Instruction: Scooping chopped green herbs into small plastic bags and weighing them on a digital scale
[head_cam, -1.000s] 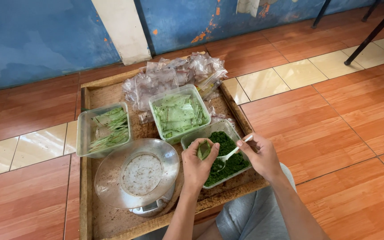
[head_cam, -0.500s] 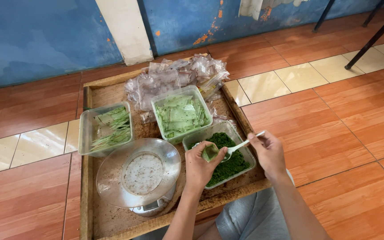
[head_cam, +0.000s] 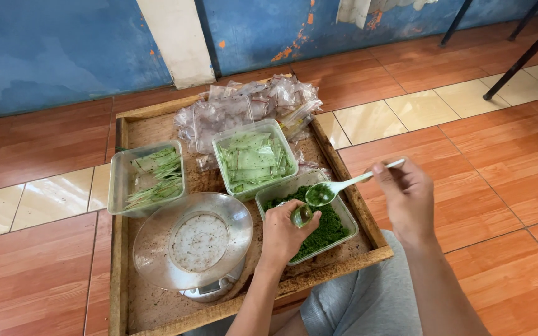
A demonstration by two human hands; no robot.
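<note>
Since the earlier frames the right hand (head_cam: pixel 408 198) has lifted away from the tub to the right, carrying the white plastic spoon (head_cam: pixel 344 185) up so its loaded bowl now hangs over the container of chopped green paste (head_cam: pixel 331 231); the left hand (head_cam: pixel 286 233) has stayed low at the tub's near-left edge. The left hand is curled, pinching a small rolled green leaf (head_cam: pixel 301 215) just below the spoon's bowl; the right hand pinches the spoon's handle end between thumb and fingers. At the far end of the wooden tray (head_cam: pixel 119 274) lies a heap of small clear plastic bags (head_cam: pixel 250 102), crumpled and overlapping; before it stands a clear square tub of flat pale-green leaf pieces (head_cam: pixel 254 159), and left of that a clear tub of thin green strips (head_cam: pixel 151 177). A kitchen scale with a round clear bowl (head_cam: pixel 193 246) sits at the near left, its display mostly hidden under the bowl; what the leaf holds is too small to make out.
</note>
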